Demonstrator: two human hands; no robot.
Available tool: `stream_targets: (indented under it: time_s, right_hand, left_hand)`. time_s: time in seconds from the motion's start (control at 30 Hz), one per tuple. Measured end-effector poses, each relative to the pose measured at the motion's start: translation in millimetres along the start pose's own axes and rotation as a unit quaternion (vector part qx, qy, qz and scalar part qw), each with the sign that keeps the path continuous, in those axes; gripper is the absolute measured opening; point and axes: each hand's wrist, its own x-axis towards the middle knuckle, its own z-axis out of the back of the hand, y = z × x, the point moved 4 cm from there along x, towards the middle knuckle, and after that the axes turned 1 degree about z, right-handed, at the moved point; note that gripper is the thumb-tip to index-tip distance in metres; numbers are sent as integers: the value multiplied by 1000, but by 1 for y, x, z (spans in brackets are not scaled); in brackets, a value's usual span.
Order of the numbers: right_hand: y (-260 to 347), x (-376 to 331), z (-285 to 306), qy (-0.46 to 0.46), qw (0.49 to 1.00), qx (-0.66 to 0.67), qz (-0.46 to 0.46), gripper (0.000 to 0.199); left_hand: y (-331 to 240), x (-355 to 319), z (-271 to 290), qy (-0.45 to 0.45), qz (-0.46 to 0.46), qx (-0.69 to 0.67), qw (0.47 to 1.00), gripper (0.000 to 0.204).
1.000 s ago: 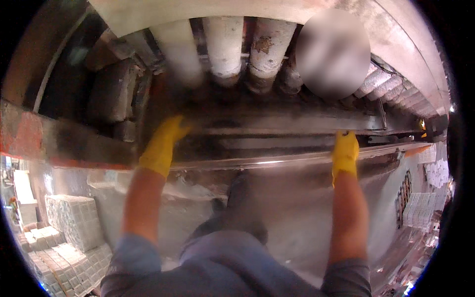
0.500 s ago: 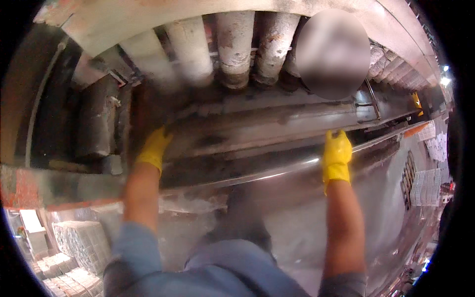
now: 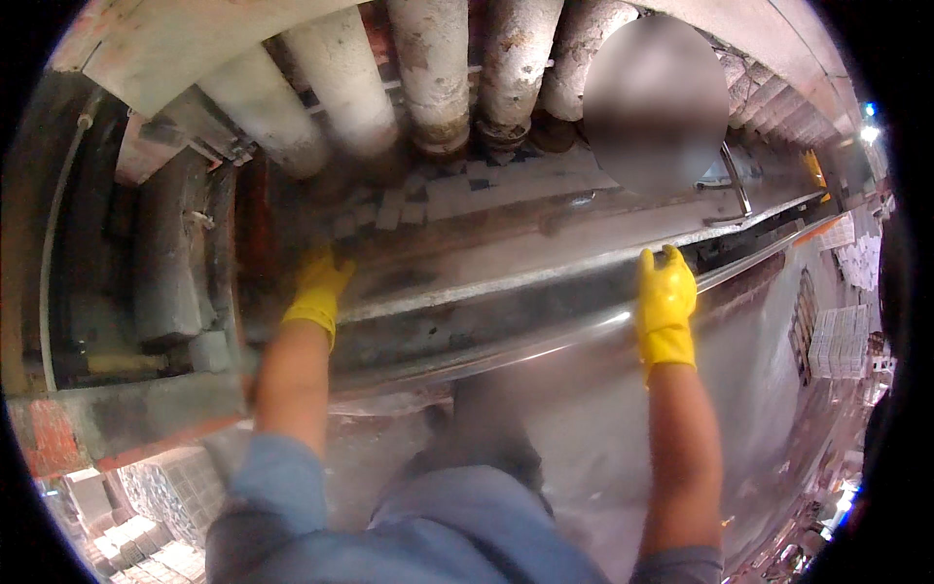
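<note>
Both hands wear yellow rubber gloves and reach forward over a wet, dark machine bed. A long grey stone-like slab (image 3: 545, 258) with a rough, pale front edge runs across in front of me. Near its left end, my left hand (image 3: 321, 287) closes on the edge, its fingers partly lost in haze. Farther along, my right hand (image 3: 667, 297) grips the same edge, with two fingertips showing above it. Below the slab lies a dark gap, bordered on my side by a shiny metal rail (image 3: 584, 326). The undersides of both grips are hidden.
Several thick, pale, crusted columns (image 3: 433, 78) hang over the bed. Behind the slab lie small pale and dark tiles (image 3: 399, 206). A bent metal bar (image 3: 737, 185) stands at right, near a blurred round patch. Stacked pale blocks (image 3: 165, 487) and bundles (image 3: 839, 341) stand on the floor.
The slab's pale front edge now shows more plainly, with a wider dark gap beneath. My left hand has shifted slightly right. The view has tilted, and the tiles behind show more clearly.
</note>
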Motion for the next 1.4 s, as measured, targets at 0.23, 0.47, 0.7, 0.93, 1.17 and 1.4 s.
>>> stream_targets:
  time_s: [0.23,0.47,0.7,0.93,1.17,1.4]
  right_hand:
    - [-19,-12,0,-22,1000,5,11,63]
    - [-40,-27,3,-21,1000,17,4,61]
    - [-45,-34,10,-3,1000,16,-16,62]
    - [-56,-23,-3,1,1000,27,-11,61]
    - [-49,-25,-1,3,999,33,-5,63]
    - [-51,-23,3,-7,1000,-5,1,61]
  left_hand:
    - [-22,-34,7,-4,-50,6,999,97]
    - [-31,-50,14,-20,-41,11,999,83]
    - [8,5,23,-49,7,18,999,65]
    - [9,3,17,-68,-50,102,991,61]
    - [42,-9,-4,-112,-94,1,989,69]
    - [42,-27,4,-49,-66,-42,996,72]
